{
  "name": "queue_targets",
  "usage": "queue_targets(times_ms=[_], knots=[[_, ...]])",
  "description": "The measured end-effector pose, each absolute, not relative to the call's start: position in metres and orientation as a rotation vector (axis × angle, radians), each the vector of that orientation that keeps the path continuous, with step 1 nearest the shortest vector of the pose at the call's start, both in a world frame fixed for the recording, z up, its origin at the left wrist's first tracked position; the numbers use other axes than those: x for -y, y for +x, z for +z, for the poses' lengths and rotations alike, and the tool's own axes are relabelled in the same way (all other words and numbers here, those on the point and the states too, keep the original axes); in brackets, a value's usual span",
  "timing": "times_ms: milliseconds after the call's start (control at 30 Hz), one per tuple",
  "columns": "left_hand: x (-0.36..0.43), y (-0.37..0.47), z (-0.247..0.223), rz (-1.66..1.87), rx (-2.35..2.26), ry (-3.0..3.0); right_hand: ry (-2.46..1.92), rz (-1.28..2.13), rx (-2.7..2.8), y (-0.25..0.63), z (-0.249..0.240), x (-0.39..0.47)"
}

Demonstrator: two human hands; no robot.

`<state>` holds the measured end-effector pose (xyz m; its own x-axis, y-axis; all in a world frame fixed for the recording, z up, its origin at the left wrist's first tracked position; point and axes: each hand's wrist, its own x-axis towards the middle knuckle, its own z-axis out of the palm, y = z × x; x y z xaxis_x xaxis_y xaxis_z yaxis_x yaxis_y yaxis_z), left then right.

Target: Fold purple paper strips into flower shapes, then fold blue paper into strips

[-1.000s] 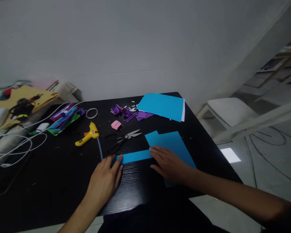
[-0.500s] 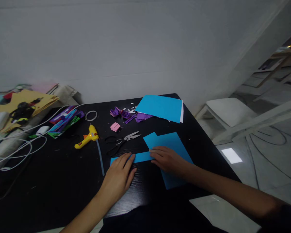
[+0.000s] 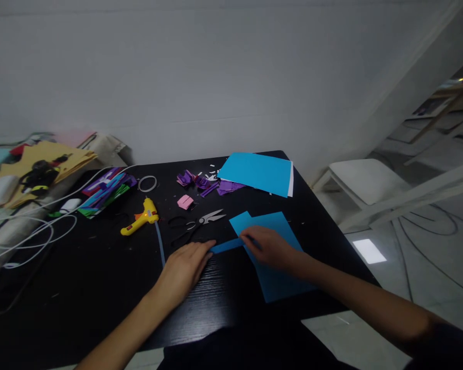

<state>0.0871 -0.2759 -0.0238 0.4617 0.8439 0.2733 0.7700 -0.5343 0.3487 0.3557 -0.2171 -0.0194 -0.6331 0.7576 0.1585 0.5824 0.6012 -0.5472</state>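
A narrow blue paper strip (image 3: 227,246) stretches between my hands, low over the black table. My left hand (image 3: 185,264) covers its left end, fingers and thumb closed on it. At the other end my right hand (image 3: 268,249) pinches the strip between thumb and fingertips. Beneath my right hand lies a larger sheet of blue paper (image 3: 281,282), with a smaller blue piece (image 3: 240,221) at its upper left. Just beyond the strip, black-handled scissors (image 3: 200,222) rest with their blades apart.
A yellow glue gun (image 3: 142,218) with a glue stick lies left. Behind are a pink folded paper (image 3: 185,202), purple scraps (image 3: 185,178), a tape ring (image 3: 147,183) and stacked blue sheets (image 3: 256,172). White cables (image 3: 61,221) loop at left; a white stool (image 3: 364,180) stands right.
The strip looks narrower now, its near edge raised or folded over. My right hand has gone from lying flat to a pinch, and my left thumb has drawn in to the fingers.
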Motion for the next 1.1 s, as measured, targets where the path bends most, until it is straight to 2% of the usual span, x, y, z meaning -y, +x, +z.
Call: queue_targets(times_ms=[233, 467, 633, 900, 1100], knots=[[0.27, 0.081, -0.011, 0.753, -1.299, 2.279, -1.098, 1.038, 2.116, 0.35, -0.013, 0.217], [0.27, 0.079, -0.013, 0.784, -1.236, 2.169, -1.111, 1.187, 2.066, 0.353, -0.014, 0.217], [0.269, 0.081, -0.015, 0.778, -1.22, 2.117, -0.966, 1.177, 2.209, 0.353, -0.021, 0.214], [0.272, 0.064, -0.016, 0.672, -1.262, 2.003, -1.031, 1.126, 2.212, 0.363, -0.028, 0.21], [0.27, 0.061, -0.024, 0.666, -1.266, 2.119, -0.965, 0.831, 2.46, 0.362, -0.033, 0.207]])
